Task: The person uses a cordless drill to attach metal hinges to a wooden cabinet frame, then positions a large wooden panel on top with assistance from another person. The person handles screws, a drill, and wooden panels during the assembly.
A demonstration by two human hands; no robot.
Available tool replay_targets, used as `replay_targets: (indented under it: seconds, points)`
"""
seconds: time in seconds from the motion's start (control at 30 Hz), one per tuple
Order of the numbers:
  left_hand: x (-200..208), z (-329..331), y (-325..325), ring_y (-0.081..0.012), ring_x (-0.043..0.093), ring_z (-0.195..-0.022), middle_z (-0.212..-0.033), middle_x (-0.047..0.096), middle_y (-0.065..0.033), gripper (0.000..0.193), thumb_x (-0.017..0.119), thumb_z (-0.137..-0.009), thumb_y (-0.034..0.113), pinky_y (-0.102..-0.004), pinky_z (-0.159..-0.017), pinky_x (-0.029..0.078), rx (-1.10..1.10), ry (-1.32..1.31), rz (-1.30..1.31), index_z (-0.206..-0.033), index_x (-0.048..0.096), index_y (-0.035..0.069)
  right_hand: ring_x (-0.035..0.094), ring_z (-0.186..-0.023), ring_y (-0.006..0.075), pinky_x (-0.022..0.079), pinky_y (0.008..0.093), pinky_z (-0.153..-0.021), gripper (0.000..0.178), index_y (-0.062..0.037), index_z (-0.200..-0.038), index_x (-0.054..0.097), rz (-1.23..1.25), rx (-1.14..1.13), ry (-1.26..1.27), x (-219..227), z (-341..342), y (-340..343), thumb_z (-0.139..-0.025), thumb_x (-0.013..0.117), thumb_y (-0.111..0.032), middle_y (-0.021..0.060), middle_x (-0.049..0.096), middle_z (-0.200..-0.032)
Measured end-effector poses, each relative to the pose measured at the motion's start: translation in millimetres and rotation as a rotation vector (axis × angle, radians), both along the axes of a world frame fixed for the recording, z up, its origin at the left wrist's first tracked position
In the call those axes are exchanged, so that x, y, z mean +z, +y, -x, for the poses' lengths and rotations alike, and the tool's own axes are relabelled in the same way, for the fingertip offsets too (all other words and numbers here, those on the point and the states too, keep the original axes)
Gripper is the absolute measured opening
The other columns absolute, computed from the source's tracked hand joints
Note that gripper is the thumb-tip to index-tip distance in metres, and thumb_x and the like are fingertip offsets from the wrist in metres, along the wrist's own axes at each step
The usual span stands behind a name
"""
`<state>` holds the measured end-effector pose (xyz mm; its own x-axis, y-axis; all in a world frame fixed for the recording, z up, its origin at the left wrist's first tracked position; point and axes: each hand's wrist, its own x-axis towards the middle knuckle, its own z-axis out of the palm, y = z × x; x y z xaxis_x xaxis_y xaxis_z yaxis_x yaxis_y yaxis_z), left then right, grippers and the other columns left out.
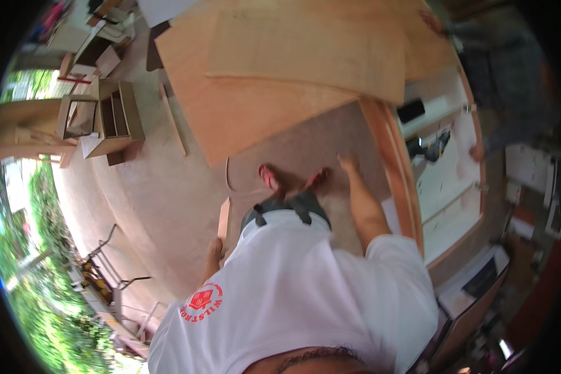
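At my left side, my left hand (215, 249) is closed around the lower end of a thin, flat wooden strip (224, 218), which points away from me. My right hand (349, 162) hangs in front of me over the floor, left of a wooden panel edge (380, 143). It is slightly blurred, with fingers stretched out and nothing visible in them. Ahead lie large overlapping plywood sheets (262, 112). To the right stands an open white cabinet carcass (449, 181) with wooden sides; a dark power tool (436, 147) and a black flat object (411, 111) rest on it.
Another person's hand (477, 153) is at the cabinet's far side. A long wood strip (173, 121) and a thin curved piece (229, 174) lie on the concrete floor (149, 206). A small wooden cabinet (115, 118) stands left. A metal frame (109, 262) sits near greenery.
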<state>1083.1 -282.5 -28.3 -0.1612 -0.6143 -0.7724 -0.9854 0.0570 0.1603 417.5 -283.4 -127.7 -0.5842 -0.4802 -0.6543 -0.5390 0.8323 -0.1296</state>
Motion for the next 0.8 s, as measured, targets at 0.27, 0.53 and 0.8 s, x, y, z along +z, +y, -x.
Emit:
replay_targets:
  seconds: [0.27, 0.53, 0.8]
  points:
    - [-34, 95, -97, -0.0406, 0.067, -0.106, -0.111, 0.068, -0.0284, 0.044, 0.073, -0.082, 0.027, -0.0473, -0.083, 0.056, 0.049, -0.221, -0.221, -0.110, 0.062, -0.005, 0.057, -0.125, 0.0363, 0.047, 0.0426, -0.102, 0.062, 0.0031, -0.140, 0.051, 0.182, -0.515, -0.201, 33, -6, 104, -0.095, 0.064, -0.038, 0.0227, 0.058, -0.138]
    - [-76, 301, -114, -0.0365, 0.070, -0.076, -0.090, 0.070, -0.0271, 0.060, 0.048, -0.094, 0.046, -0.0484, -0.067, 0.055, -0.151, -0.015, -0.138, -0.106, 0.066, -0.010, 0.064, -0.102, 0.0206, 0.053, 0.0395, -0.084, 0.041, -0.0058, -0.131, 0.060, 0.125, -0.992, -0.531, 78, -27, 259, -0.097, 0.062, -0.029, 0.0087, 0.065, -0.117]
    - [-153, 459, -128, -0.0256, 0.070, -0.062, -0.076, 0.070, -0.0172, 0.040, 0.061, -0.089, 0.039, -0.0412, -0.053, 0.056, -0.688, 0.032, -0.354, -0.093, 0.072, 0.001, 0.066, -0.090, 0.0153, 0.052, 0.0296, -0.069, 0.032, -0.0048, -0.116, 0.067, 0.412, -1.261, -0.385, 115, -19, 353, -0.095, 0.065, -0.029, 0.0064, 0.069, -0.105]
